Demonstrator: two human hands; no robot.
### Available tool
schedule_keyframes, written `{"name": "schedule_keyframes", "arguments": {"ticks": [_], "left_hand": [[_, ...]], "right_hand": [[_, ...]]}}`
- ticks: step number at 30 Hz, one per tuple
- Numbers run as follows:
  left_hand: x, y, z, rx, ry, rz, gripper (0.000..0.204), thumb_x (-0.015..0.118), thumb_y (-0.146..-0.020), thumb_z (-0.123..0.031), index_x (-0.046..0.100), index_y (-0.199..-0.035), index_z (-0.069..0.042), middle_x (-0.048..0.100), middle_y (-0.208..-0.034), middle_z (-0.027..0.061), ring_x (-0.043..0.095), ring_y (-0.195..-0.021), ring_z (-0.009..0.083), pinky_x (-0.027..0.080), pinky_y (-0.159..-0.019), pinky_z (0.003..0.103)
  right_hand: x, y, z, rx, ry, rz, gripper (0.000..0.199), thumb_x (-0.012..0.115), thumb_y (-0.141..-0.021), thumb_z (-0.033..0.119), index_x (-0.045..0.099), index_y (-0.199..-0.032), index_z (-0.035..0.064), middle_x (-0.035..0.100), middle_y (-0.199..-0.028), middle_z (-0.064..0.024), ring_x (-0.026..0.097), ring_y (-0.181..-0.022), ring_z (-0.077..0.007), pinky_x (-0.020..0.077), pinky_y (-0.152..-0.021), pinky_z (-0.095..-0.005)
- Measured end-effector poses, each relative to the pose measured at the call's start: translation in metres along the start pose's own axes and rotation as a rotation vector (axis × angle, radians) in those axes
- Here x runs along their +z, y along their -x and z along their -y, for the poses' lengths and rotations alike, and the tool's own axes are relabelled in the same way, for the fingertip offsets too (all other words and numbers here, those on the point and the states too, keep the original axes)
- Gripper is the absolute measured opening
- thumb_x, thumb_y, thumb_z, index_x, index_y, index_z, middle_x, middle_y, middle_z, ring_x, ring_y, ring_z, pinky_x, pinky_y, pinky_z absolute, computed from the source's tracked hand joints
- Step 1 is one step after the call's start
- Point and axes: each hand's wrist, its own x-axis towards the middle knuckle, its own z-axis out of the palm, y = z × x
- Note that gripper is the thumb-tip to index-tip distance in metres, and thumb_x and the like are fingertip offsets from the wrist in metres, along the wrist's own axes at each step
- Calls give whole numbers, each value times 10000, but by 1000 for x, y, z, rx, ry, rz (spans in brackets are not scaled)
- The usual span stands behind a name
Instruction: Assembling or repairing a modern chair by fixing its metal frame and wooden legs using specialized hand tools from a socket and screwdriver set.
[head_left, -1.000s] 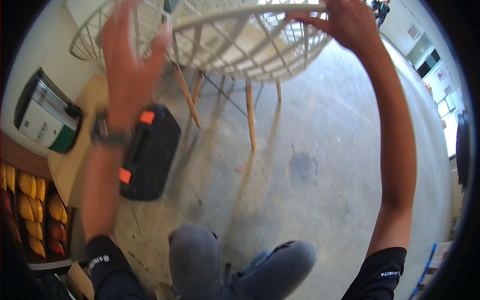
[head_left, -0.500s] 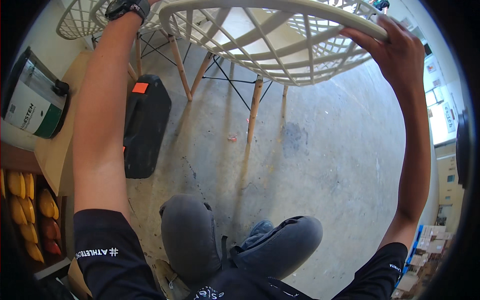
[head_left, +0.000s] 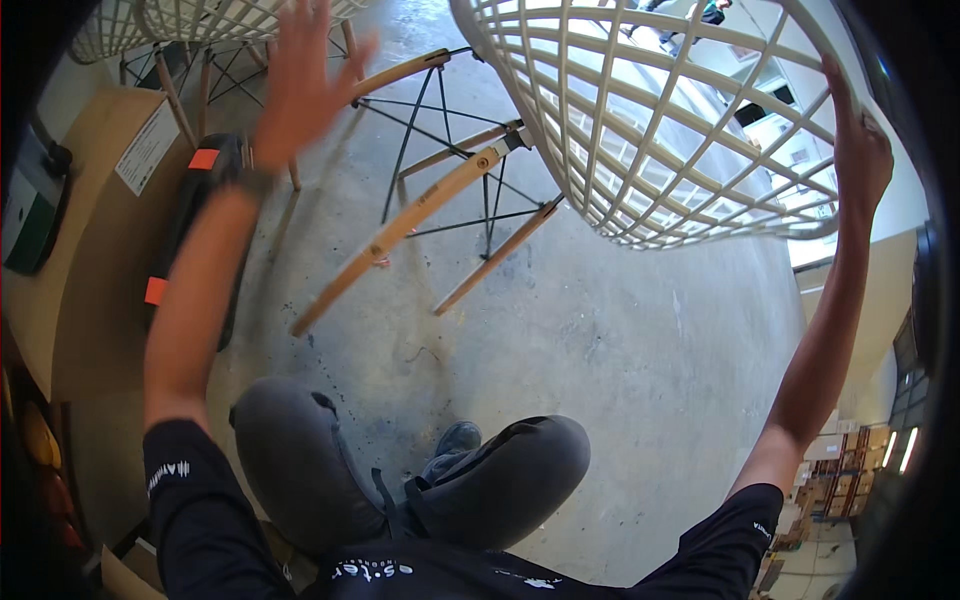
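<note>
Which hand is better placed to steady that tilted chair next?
Probably the right hand: its fingers hold the tilted white chair. The left hand is open and blurred, with no clear hold on it.

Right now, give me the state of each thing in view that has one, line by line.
White lattice-shell chair with wooden legs: tilted, held at its rim.
Right hand: fingers closed on that rim.
Left hand: open, blurred, fingers spread.
Black oblong case with orange latches: appears shut.
White lattice chair at upper left: upright, partly cropped.
</note>
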Motion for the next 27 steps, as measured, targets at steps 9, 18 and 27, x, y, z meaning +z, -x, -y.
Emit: {"name": "schedule_keyframes", "arguments": {"ticks": [9,18,27], "left_hand": [[10,127,-90,-266,224,988,510,760,-823,-388,651,-1159,-20,691,-908,207,675,-813,385,527,-730,428],[60,59,-147,-6,240,952,331,759,-810,-340,677,-786,-20,630,-711,181,632,-706,355,474,-664,450],[85,35,-181,97,208,1035,286,754,-817,-304,682,-806,-28,635,-723,163,611,-685,341,459,-650,438]], "right_hand": [[-27,157,9,947,-522,405,618,570,-908,658,783,-918,78,420,-532,-30,417,-447,-98,278,-409,-322],[-28,351,53,1592,-577,508,679,667,-816,694,483,-565,91,382,-494,13,373,-398,-81,284,-370,-259],[3,425,73,1749,-538,544,645,685,-822,668,414,-559,145,347,-487,39,363,-405,-83,272,-371,-252]]}}
